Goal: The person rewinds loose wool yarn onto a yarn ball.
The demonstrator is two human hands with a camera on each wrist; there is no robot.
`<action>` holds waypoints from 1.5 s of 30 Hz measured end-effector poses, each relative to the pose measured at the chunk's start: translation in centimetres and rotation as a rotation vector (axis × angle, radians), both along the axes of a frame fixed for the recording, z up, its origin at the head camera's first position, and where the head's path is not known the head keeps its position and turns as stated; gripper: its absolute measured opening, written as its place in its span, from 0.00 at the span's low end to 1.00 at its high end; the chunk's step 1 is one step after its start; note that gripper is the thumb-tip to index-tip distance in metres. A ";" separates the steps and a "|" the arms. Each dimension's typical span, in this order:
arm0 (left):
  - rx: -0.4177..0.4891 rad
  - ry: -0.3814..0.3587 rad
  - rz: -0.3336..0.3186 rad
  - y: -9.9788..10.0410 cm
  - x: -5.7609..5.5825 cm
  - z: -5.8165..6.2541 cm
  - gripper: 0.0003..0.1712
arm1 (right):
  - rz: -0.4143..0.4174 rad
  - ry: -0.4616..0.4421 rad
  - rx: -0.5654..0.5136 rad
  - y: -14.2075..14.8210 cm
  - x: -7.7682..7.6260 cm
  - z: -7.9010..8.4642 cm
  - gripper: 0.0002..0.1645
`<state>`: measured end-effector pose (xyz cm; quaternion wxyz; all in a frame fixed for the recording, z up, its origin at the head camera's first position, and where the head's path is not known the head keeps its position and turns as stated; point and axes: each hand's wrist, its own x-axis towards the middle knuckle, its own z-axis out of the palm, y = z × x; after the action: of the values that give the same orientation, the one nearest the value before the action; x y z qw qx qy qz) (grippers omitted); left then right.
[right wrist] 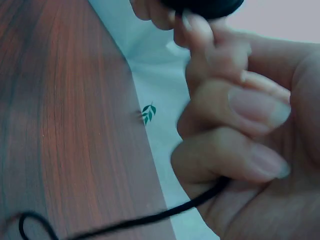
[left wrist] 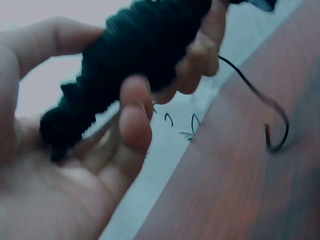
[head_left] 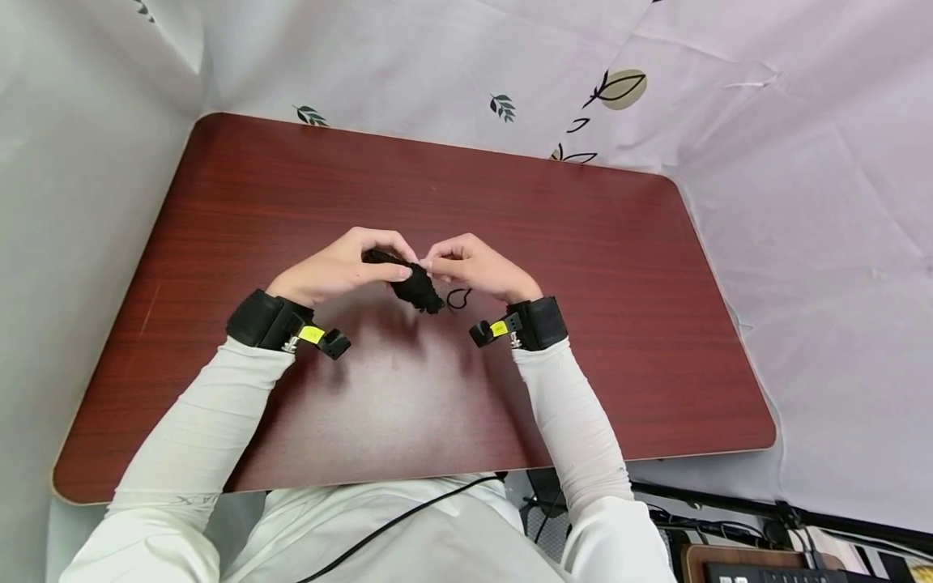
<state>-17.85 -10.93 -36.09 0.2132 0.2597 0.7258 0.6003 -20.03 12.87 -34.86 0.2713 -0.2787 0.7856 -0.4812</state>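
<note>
My left hand (head_left: 331, 263) grips a black ridged bundle (head_left: 415, 285), soft-looking and tapered toward its ends, with thumb and fingers on either side. In the left wrist view the bundle (left wrist: 135, 52) slants up from the palm toward the other hand. My right hand (head_left: 477, 263) meets it at the bundle's upper edge, thumb and forefinger pinched together at the left fingertips. A thin black cord (right wrist: 150, 218) comes out from under the right hand's curled lower fingers and hangs in a loop. Above those fingertips, only part of the bundle (right wrist: 207, 6) shows in the right wrist view.
Both hands are over a reddish-brown wooden table (head_left: 583, 283). White cloth (head_left: 408, 65) with leaf prints hangs behind it and at both sides. A black cable (head_left: 397, 526) crosses the lap, and a keyboard (head_left: 773, 573) lies below at the right.
</note>
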 end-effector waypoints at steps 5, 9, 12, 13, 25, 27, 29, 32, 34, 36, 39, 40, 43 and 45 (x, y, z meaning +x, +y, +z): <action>-0.166 0.032 0.125 0.4 -0.1 -0.2 0.09 | -0.127 0.052 0.042 -0.3 0.4 0.4 0.17; -0.193 0.029 0.262 0.9 -0.1 -0.5 0.10 | -0.169 0.094 0.045 -0.9 1.2 1.1 0.15; -0.158 0.010 0.370 1.2 -0.1 -0.7 0.12 | -0.172 0.127 0.061 -1.5 1.6 1.5 0.14; -0.137 0.005 0.405 1.3 -0.1 -0.7 0.13 | -0.167 0.144 0.069 -1.7 1.8 1.6 0.14; 0.482 -0.187 0.501 1.1 -0.1 -0.4 0.11 | -0.111 0.180 0.056 -3.0 2.2 0.4 0.16; 0.568 -0.235 0.454 1.0 0.0 -0.3 0.11 | -0.114 0.166 0.047 -3.1 2.1 0.2 0.17; 0.628 -0.273 0.400 1.0 0.0 -0.2 0.11 | -0.120 0.146 0.033 -3.0 1.9 0.0 0.17; 0.647 -0.283 0.327 0.8 0.0 -0.1 0.11 | -0.146 0.099 -0.004 -2.9 1.6 -0.5 0.16; 0.647 -0.278 0.276 0.7 0.0 0.0 0.10 | -0.174 0.055 -0.045 -2.6 1.3 -0.8 0.16; 0.637 -0.270 0.229 0.6 0.1 0.0 0.09 | -0.203 0.023 -0.077 -2.4 1.1 -1.0 0.15; 0.587 -0.261 0.168 0.5 0.1 0.0 0.08 | -0.237 0.009 -0.107 -2.0 0.8 -0.9 0.13; 0.550 -0.251 0.157 0.4 0.2 0.0 0.08 | -0.247 0.012 -0.105 -1.9 0.7 -0.8 0.13; 0.406 -0.208 0.138 0.3 0.2 0.0 0.09 | -0.264 0.013 -0.110 -1.5 0.4 -0.3 0.14; 0.288 -0.160 0.144 0.3 0.2 -0.1 0.10 | -0.274 0.013 -0.105 -1.3 0.3 0.2 0.16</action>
<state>-17.66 -10.65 -36.22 0.1872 0.1866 0.6297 0.7305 -19.73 11.52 -34.71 0.1832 -0.1855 0.7918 -0.5523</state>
